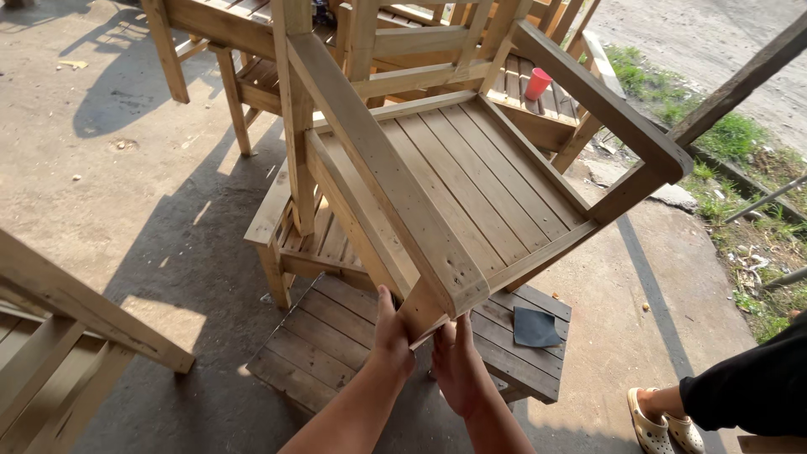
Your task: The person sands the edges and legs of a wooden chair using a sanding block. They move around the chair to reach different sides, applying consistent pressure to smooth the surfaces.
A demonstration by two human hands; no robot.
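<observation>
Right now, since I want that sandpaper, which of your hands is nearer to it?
Right. The right hand is just left of the sandpaper; the left hand is farther left, gripping the chair.

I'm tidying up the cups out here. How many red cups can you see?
1. The red cup stands on the slatted seat of a wooden chair at the back, upper right of the tilted chair. Others may be hidden behind the furniture.

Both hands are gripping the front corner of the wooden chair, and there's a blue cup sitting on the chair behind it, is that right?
Not quite: the cup is red, not blue, as the head view shows. The rest holds: the left hand and right hand both grip the front corner of the wooden chair, and the cup sits on the chair behind it.
</observation>
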